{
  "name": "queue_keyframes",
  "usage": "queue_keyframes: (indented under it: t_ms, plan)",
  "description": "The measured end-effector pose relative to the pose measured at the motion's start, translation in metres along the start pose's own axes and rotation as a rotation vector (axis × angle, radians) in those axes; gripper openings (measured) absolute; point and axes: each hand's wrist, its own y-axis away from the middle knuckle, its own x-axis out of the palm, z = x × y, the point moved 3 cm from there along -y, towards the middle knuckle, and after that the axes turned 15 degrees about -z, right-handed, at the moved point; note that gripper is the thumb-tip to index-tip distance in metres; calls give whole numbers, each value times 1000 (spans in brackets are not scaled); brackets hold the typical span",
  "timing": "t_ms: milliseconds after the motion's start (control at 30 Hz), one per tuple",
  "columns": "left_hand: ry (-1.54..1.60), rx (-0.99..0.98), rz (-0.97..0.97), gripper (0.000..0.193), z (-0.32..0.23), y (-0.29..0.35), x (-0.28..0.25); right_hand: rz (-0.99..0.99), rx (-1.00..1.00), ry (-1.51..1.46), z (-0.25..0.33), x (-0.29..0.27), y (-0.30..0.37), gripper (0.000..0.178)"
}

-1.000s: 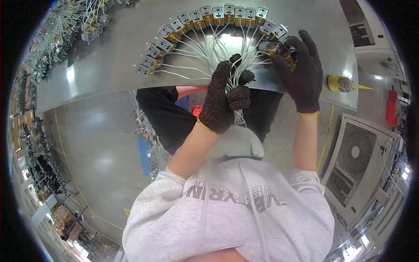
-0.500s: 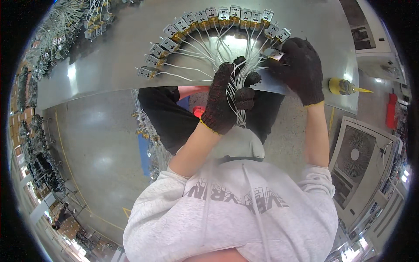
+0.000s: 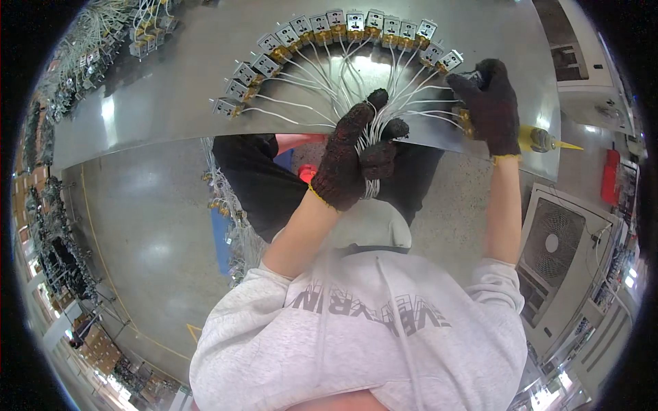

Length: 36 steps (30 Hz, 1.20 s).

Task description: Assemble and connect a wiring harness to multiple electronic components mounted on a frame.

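Left grip (image 3: 345,156) encloses slim white wires (image 3: 371,134) fanning outward.

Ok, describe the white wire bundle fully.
The white wire bundle is many thin, smooth-looking strands, gathered in the gloved left hand, with a short tail showing below the fist. Above it, the strands fan out over the shiny metal table, some curved and slack, towards an arc of boxy silver parts with brass-coloured ends. The rightmost strands run to the gloved right hand, which partly hides their ends.

The left hand (image 3: 346,154) grips bundled white wires (image 3: 371,139).
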Motion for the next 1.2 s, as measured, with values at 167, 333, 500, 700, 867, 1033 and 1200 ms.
queue_keyframes:
  t_ms: [167,333,500,700,867,1033,1200]
  plan:
    - [-101,-6,-73,33,-4,5,3,-63,-101,102,18,3,2,62]
    - [-122,-13,-99,32,-4,3,4,-176,-506,157,22,11,-1,61]
    - [-120,6,-143,32,1,-2,8,-158,-547,249,30,19,-2,54]
    - [-100,19,-180,25,5,-8,15,-153,-528,427,41,28,-13,51]
    - [-87,22,-155,21,5,-9,19,-26,-371,137,29,17,-41,52]
    - [-57,52,-231,29,7,-8,20,128,-401,349,33,17,-38,65]
    - [-50,41,-211,28,10,-11,12,-31,-526,230,57,34,-31,74]
